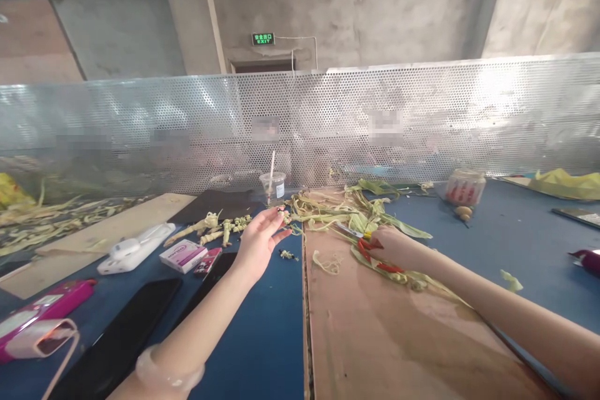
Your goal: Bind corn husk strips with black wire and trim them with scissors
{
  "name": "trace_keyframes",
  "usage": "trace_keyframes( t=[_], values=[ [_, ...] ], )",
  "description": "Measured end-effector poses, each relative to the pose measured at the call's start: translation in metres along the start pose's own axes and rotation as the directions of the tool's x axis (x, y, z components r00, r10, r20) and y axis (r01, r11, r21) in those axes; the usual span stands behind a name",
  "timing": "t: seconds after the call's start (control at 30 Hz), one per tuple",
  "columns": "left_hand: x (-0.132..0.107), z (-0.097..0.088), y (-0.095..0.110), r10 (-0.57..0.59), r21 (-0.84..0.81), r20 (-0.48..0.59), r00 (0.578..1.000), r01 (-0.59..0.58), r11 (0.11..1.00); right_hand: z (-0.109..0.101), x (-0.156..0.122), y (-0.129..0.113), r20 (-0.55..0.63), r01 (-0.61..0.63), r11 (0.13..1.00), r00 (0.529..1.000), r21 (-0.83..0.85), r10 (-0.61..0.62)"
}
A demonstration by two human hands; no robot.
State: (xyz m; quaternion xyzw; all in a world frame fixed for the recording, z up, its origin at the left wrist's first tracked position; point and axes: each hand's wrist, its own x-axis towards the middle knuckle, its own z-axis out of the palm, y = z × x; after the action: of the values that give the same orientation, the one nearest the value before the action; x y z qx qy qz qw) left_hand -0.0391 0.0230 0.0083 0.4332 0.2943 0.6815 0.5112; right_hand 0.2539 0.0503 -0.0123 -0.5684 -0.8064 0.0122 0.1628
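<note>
My left hand (257,244) is raised over the blue table, its fingertips pinched on a small knotted piece of dried husk (284,215). To the right, my right hand (388,242) is closed around the red handles of a pair of scissors (363,245), low over the wooden board. Their silver blades point left toward a loose pile of pale green husk strips (328,207). A small dark-tipped husk piece (287,255) lies below my left hand. Several knotted husk pieces (227,228) rest to its left.
A clear plastic cup with a straw (273,185) stands behind my left hand. On the left lie a white power strip (135,249), a small box (184,255) and a black phone (126,319). A jar (465,187) stands at the right. A perforated metal screen (422,119) closes off the back.
</note>
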Motion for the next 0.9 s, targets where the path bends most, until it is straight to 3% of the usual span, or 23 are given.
trace_keyframes(
  t=[0.17,0.3,0.47,0.67,0.9],
  values=[
    [0.0,-0.001,-0.001,0.001,0.0,0.02,1.0,-0.001,1.0,0.0,0.002,0.003,0.027,-0.056,0.994,0.998,-0.09,0.058],
    [-0.001,0.002,-0.002,-0.013,-0.005,0.023,1.0,0.013,1.0,0.001,0.004,0.008,0.066,-0.032,0.997,0.997,-0.073,0.037],
    [-0.001,0.003,-0.001,-0.012,-0.023,0.019,1.0,0.013,1.0,-0.007,0.007,0.012,0.03,-0.027,0.999,0.999,-0.038,0.028],
    [0.0,0.001,0.002,0.026,-0.033,0.037,0.999,-0.025,0.999,-0.035,0.009,0.008,0.034,-0.093,0.993,0.995,0.075,0.091],
    [0.0,0.001,0.005,0.025,-0.041,0.021,0.999,-0.024,0.999,-0.038,0.011,0.013,0.049,-0.186,0.946,0.983,0.264,0.179]
  ],
)
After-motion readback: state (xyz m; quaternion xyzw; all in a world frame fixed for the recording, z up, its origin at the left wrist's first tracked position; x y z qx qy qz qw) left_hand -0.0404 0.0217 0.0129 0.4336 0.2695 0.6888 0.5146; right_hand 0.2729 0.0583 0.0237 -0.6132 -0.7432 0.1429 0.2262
